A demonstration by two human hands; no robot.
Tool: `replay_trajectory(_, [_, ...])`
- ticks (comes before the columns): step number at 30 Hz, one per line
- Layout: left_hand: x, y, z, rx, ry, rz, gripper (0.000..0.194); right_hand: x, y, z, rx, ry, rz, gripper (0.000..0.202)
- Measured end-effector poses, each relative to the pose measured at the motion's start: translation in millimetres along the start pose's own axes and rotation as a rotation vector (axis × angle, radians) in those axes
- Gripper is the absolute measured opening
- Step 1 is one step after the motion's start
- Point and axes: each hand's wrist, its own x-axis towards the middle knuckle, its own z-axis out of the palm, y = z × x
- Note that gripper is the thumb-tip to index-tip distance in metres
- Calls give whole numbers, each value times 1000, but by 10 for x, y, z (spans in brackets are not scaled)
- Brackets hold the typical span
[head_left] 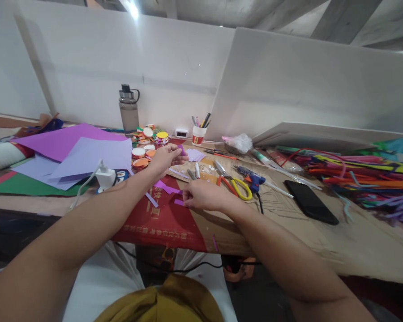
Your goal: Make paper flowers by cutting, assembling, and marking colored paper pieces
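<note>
My left hand is raised over the middle of the table, its fingers closed on a small purple piece. Nearer to me, my right hand rests low over the red-printed cardboard, thumb and fingers pinched at the end of a purple paper strip. A short purple piece lies just under its fingertips. Beside the right hand are yellow-handled scissors, a blue glue gun and a white marker-like pen. Pale lilac paper pieces lie beyond the hands.
Purple and lilac sheets lie at left near a white plug. A bottle, round coloured discs and a pen cup stand behind. A black phone and colourful pipe cleaners are at right.
</note>
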Motion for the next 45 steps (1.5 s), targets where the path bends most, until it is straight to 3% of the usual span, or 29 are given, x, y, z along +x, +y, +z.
replay_trajectory(6, [-27, 37, 4, 18, 27, 12, 10, 73, 98, 58, 168, 135, -37, 12])
replay_trajectory(11, [-19, 10, 2, -8, -20, -12, 15, 124, 191, -59, 299, 541, 5, 18])
replay_trajectory(15, [-36, 14, 26, 1, -3, -48, 18, 155, 374, -145, 282, 683, 128, 17])
replay_trajectory(25, [-55, -16, 43, 36, -33, -1, 17, 175, 535, -163, 19, 527, 227, 19])
replay_trajectory(33, [-43, 4, 20, 81, 18, 35, 16, 181, 686, -171, -23, 534, 281, 27])
replay_trajectory(41, [-60, 13, 26, 44, -7, 4, 15, 174, 580, -155, -45, 421, 249, 28])
replay_trajectory(45, [-64, 19, 18, 69, -7, -1, 18, 180, 541, -130, 13, 442, 228, 22])
